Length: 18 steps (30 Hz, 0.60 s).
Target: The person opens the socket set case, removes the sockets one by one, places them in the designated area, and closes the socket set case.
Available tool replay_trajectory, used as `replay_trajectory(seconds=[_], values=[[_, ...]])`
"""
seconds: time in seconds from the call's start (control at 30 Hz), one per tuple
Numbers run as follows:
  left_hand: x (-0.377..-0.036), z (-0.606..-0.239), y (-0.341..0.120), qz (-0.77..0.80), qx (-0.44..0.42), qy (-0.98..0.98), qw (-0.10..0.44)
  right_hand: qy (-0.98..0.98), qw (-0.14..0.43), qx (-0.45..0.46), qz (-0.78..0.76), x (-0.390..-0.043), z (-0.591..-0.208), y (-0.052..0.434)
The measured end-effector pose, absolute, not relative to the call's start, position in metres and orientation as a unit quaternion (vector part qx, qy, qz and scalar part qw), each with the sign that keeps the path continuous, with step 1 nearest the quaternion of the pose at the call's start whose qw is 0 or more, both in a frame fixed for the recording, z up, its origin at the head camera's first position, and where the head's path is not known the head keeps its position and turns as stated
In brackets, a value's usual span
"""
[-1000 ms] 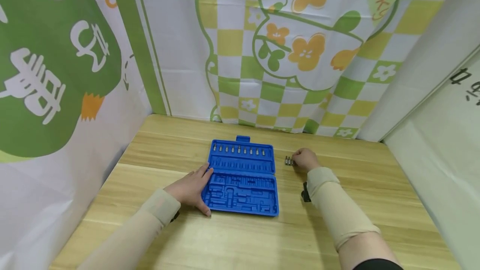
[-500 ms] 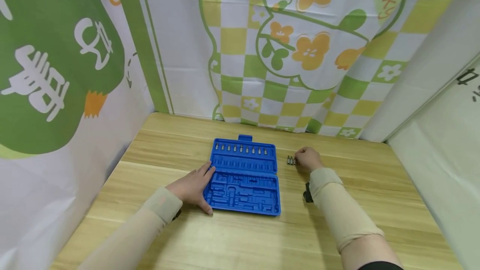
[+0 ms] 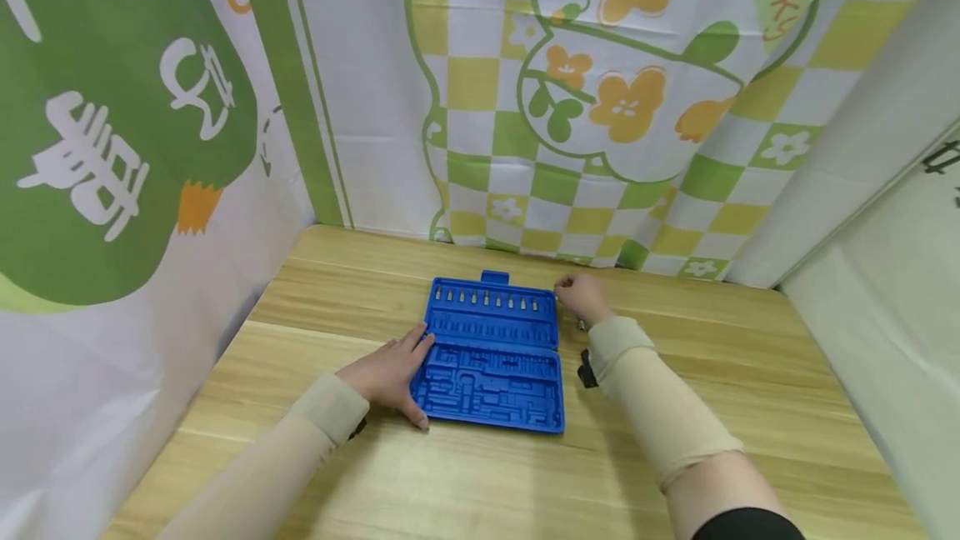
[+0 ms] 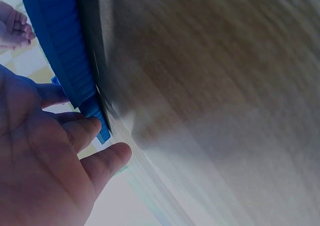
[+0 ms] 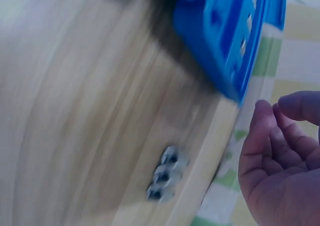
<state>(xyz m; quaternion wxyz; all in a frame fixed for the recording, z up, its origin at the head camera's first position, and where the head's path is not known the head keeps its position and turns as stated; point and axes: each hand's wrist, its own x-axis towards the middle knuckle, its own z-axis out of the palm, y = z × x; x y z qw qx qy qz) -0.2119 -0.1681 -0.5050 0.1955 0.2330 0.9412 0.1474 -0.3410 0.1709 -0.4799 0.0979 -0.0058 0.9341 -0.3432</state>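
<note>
An open blue tool case (image 3: 487, 357) lies flat on the wooden table (image 3: 337, 298), with a row of small metal bits (image 3: 487, 303) in its far half. My left hand (image 3: 390, 373) rests with straight fingers against the case's left edge (image 4: 60, 50). My right hand (image 3: 577, 297) hovers at the case's far right corner (image 5: 225, 30) with its fingers loosely curled. The frames do not show whether those fingers pinch anything. Three small metal sockets (image 5: 165, 178) lie in a row on the table just right of the case, mostly hidden behind my right wrist in the head view.
Printed cloth walls (image 3: 525, 107) close in the table at the back and on both sides. Bare wood (image 3: 487, 482) stretches in front of the case and to its right (image 3: 712, 340).
My right hand has left the sockets and moved left and away to the case's far right corner. The left hand and the case have stayed put.
</note>
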Motion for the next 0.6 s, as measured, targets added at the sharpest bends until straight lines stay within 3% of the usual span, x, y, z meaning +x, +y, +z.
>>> replay_trajectory(seconds=[0.6], values=[[-0.213,-0.507,-0.167,0.147,0.236,0.942,0.190,0.970,0.049,-0.022,-0.236,-0.348,-0.495,0.132]])
